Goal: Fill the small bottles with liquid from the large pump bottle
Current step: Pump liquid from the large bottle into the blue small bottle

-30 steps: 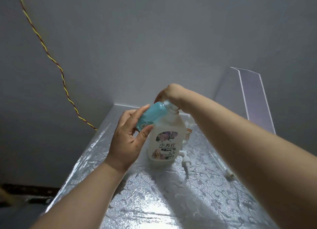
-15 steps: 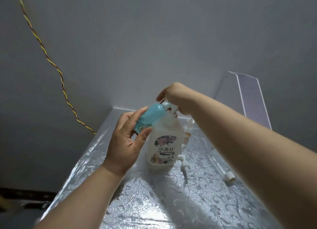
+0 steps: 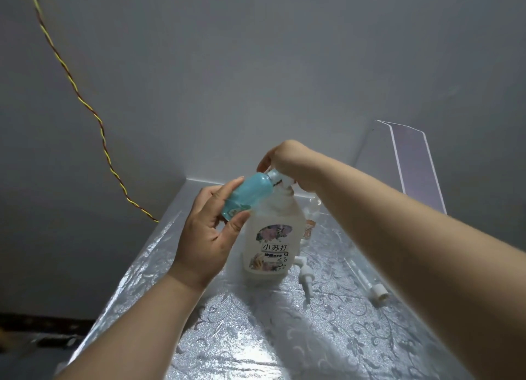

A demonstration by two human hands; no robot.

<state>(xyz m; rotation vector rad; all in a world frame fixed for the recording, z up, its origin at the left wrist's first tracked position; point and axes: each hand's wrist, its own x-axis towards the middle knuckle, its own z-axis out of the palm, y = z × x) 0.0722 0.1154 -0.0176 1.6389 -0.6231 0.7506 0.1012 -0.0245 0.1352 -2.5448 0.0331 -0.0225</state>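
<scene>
From the head view, the left hand has its fingers wrapped round a small teal plastic bottle, tilted with its mouth at the nozzle of the large translucent white pump bottle. That bottle stands upright on the silver embossed surface. The right hand curls its fingers over the pump head.

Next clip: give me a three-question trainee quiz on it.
1. True or false: the left hand holds the small turquoise plastic bottle tilted at the nozzle of the large translucent white pump bottle.
2. Which covers the pump top? A: left hand. B: right hand.
3. Fill in: a loose white pump head lies on the silver floral table, on the big bottle's ___ side.
Key: true; B; right.
</scene>
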